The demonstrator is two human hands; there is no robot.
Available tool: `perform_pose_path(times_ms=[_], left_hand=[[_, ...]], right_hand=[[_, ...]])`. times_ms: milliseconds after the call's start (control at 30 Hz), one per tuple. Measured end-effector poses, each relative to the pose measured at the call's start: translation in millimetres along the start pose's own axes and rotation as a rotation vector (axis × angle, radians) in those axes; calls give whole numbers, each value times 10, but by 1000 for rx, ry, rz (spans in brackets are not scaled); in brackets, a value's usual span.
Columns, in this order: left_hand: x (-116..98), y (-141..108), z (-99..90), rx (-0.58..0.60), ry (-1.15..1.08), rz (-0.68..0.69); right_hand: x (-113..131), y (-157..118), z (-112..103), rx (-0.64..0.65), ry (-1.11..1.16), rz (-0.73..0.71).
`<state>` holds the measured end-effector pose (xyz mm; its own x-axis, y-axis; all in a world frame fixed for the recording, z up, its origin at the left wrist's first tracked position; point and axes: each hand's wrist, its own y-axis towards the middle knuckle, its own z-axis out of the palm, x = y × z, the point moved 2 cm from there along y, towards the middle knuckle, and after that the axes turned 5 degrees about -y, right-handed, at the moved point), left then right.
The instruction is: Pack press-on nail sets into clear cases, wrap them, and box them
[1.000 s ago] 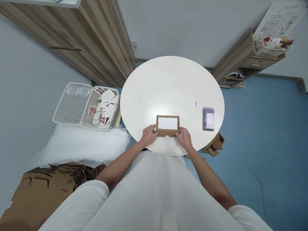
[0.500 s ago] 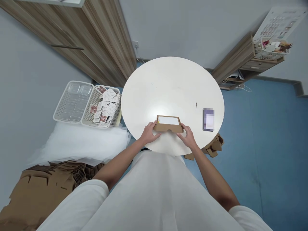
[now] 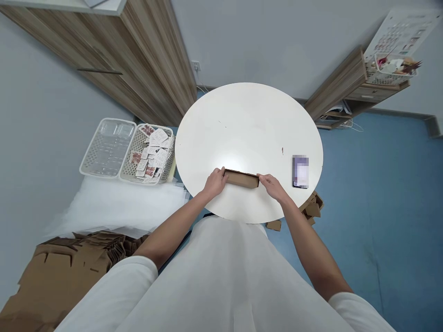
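Observation:
Between my two hands is a small brown cardboard box (image 3: 241,179), tipped so that a long plain side faces me. My left hand (image 3: 216,181) is closed on its left end, and the fingers of my right hand (image 3: 272,185) pinch the upper right corner. The box is over the front part of a white oval table (image 3: 249,120); whether it touches the tabletop I cannot tell. Its top face is turned out of sight. A blurred purple and white item (image 3: 300,171) lies on the table to the right of my right hand.
Left of the table are a white basket of printed cards (image 3: 151,152) and one with clear plastic pieces (image 3: 110,146). White sheets (image 3: 128,203) and flattened cardboard (image 3: 65,272) lie nearer me. Brown boxes (image 3: 312,207) sit below the table's right edge; wooden cabinets (image 3: 148,50) stand behind.
The box has been tilted, so its white-labelled face no longer shows and a plain side does. Both hands have shifted their hold to the upper ends of the box.

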<state>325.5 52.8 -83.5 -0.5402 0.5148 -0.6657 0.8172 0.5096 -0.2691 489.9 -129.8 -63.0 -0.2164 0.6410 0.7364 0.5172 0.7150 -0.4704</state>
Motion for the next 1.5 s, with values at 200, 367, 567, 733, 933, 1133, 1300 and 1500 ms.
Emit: perform_pose_path(times_ms=[200, 367, 567, 733, 933, 1133, 1300, 1500], left_hand=[[1, -23, 29, -33, 51, 36], [12, -31, 16, -32, -47, 74], [-4, -55, -18, -41, -182, 67], [-34, -56, -48, -52, -241, 18], [-36, -30, -108, 1, -331, -25], [-15, -18, -184, 71, -359, -2], [20, -41, -247, 120, -356, -17], [80, -68, -184, 116, -573, -94]], right_hand=[[49, 5, -39, -27, 31, 61], [34, 22, -7, -35, 141, 89], [18, 21, 15, -46, 246, 95], [15, -8, 12, -49, 310, 110], [21, -13, 7, -44, 313, 108], [13, -13, 12, -43, 320, 104], [-20, -34, 10, -36, 307, 136], [-40, -66, 15, -31, 275, 101]])
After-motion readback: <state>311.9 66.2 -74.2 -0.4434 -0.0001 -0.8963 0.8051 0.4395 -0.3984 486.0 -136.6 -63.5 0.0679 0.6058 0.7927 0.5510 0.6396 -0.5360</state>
